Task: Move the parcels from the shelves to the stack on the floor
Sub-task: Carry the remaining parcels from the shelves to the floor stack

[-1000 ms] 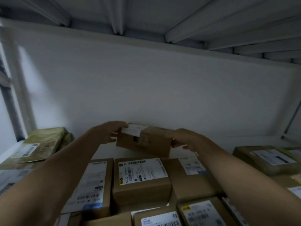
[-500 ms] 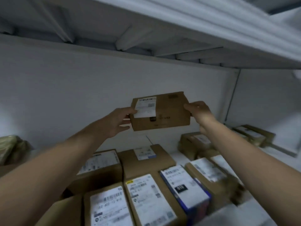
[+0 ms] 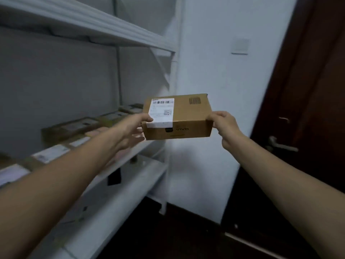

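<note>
Hanging mid-frame, the small brown cardboard parcel [image 3: 183, 116] is pinched endwise by the left hand [image 3: 131, 130] and right hand [image 3: 225, 126]; a drop is risked if either grip loosens.

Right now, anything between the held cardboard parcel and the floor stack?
Nothing visible. The brown cardboard parcel hangs in open air beyond the white metal shelves, left grip and right grip holding its ends. Floor stack is out of view.

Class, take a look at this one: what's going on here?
A person holds a small brown parcel by its two ends, left hand at the labelled end, right hand at the other. It is in the air, clear of the shelf, where more parcels lie. The floor stack is out of view.
</note>
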